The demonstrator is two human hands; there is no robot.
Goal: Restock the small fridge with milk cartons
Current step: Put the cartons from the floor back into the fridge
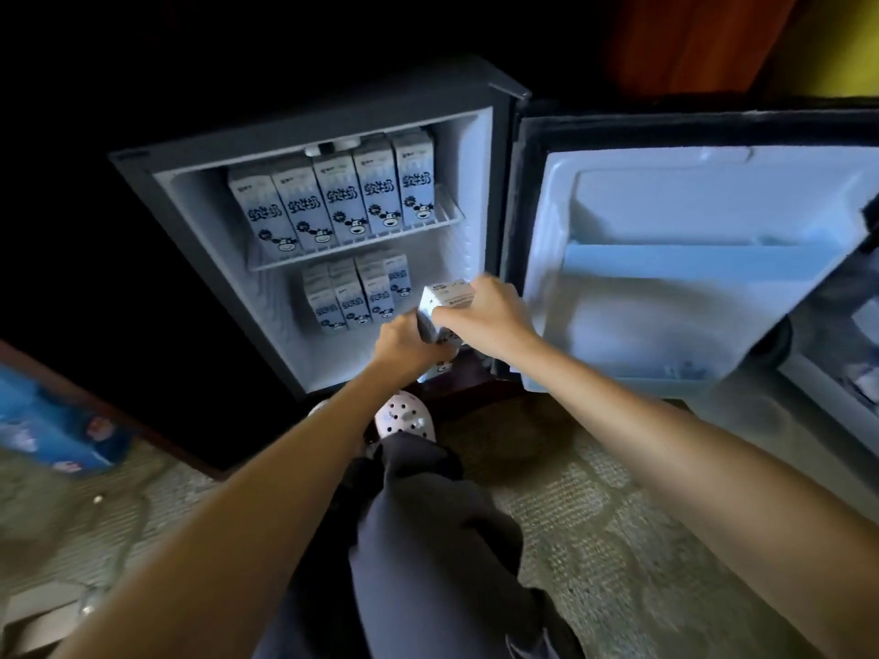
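Note:
The small fridge (142,192) stands open, its door (689,221) swung to the right. Several blue-and-white milk cartons (333,202) stand upright in a row on the wire upper shelf (447,216). Several more cartons (352,297) stand on the fridge floor, left of centre. At the front right of the lower compartment, my left hand (404,347) and my right hand (490,316) both grip a milk carton (447,297), tilted, top end up. Another carton seems to sit under my left hand, mostly hidden.
A blue milk package (52,430) lies on the floor at the left. My knee and a white clog (404,416) are just before the fridge. The door's inner shelf (689,273) holds nothing visible. Patterned carpet (594,516) covers the floor.

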